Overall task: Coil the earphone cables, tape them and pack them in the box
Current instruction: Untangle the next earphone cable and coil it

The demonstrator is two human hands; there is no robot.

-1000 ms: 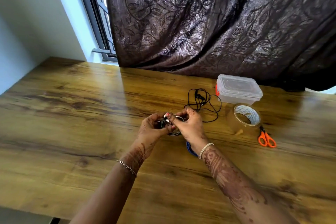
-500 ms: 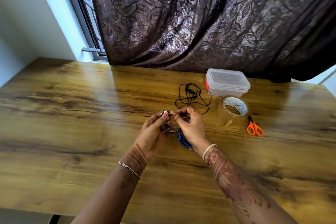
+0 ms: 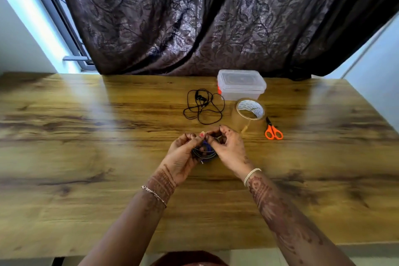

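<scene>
Two hands at bench (image 3: 86,136) middle: your left hand (image 3: 181,157) and right hand (image 3: 230,151) both pinch coiled cable (image 3: 205,153) between fingertips. Loose black earphones (image 3: 203,109) lie nearer far edge, lidded box (image 3: 241,84) just right of them, tape roll (image 3: 248,112) and scissors (image 3: 273,131) near box.

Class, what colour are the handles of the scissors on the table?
Orange, on the scissors; clearest in the head view.
</scene>
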